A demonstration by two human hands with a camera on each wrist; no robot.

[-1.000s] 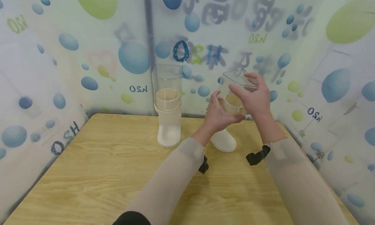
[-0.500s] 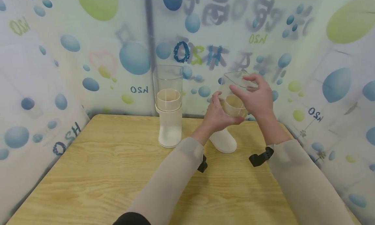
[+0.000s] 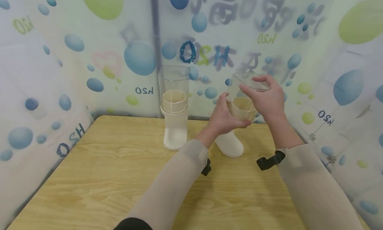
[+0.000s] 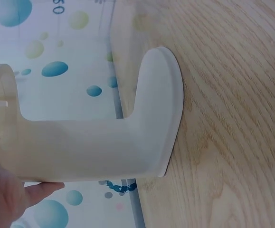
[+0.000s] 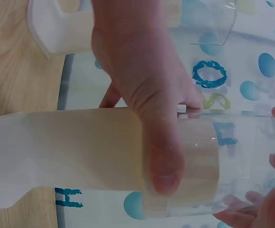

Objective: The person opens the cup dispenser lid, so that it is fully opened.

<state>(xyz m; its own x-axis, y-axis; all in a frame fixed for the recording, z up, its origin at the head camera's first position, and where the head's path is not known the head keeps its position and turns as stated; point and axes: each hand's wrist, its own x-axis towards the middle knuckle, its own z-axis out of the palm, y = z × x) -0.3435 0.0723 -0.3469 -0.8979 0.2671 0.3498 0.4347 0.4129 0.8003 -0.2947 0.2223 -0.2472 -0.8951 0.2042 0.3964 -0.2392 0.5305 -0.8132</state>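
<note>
At the far right of the counter (image 3: pixel 89 176), my left hand (image 3: pixel 222 118) grips the white base (image 3: pixel 229 144) at its collar, while my right hand (image 3: pixel 266 100) pinches the clear container (image 3: pixel 243 90) seated in that base. A risk, in my judgement: the container is tilted, and a slack pinch could let it slip onto the wood. Only the left wrist view shows the base's foot resting on the counter; only the head view shows the second dispenser (image 3: pixel 175 107), standing well apart.
</note>
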